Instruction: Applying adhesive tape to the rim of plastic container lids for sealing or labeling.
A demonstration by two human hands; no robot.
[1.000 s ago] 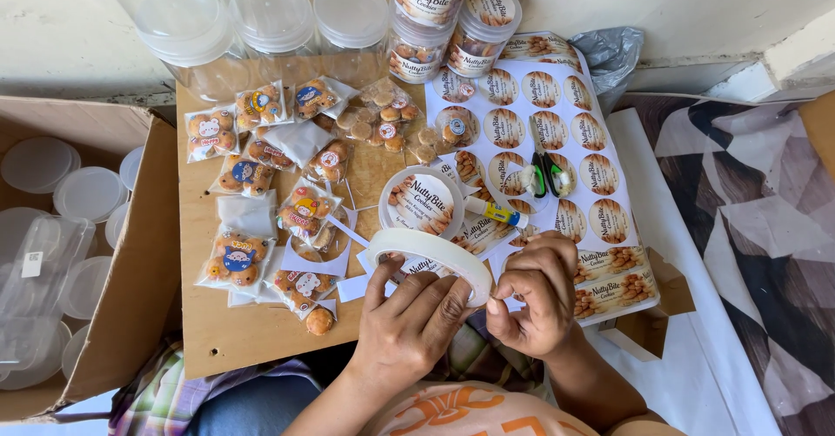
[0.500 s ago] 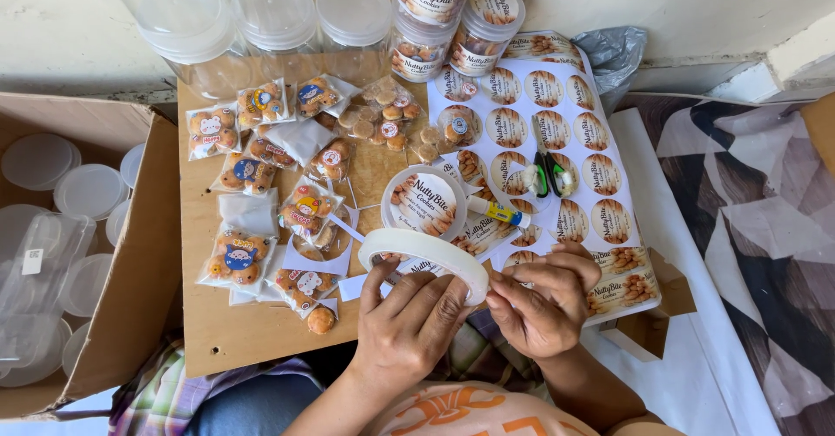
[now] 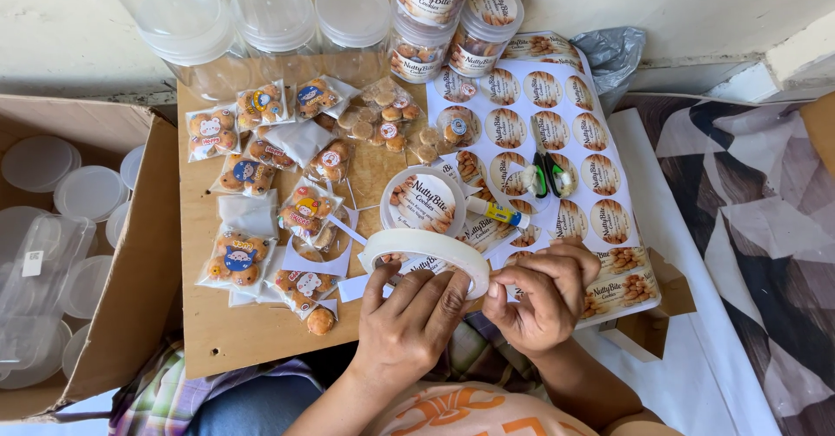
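Note:
My left hand [image 3: 410, 318] holds a white roll of tape [image 3: 426, 248] from below, fingers spread under its ring, over the front of a wooden board [image 3: 222, 336]. My right hand [image 3: 544, 290] is curled against the roll's right edge, fingertips pinching at the tape there. Just beyond the roll lies a round lid with a cookie label [image 3: 424, 201]. A small glue tube [image 3: 497, 213] lies to its right.
Small bags of cookies [image 3: 235, 258] are scattered over the board's left half. A sheet of round labels [image 3: 557, 131] with green-handled scissors [image 3: 544, 177] lies right. Clear plastic jars [image 3: 278, 18] stand at the back. A cardboard box of lids [image 3: 61, 227] sits left.
My right hand has shifted slightly along the roll's right edge, working at the tape. The roll and my left hand stay almost where they were.

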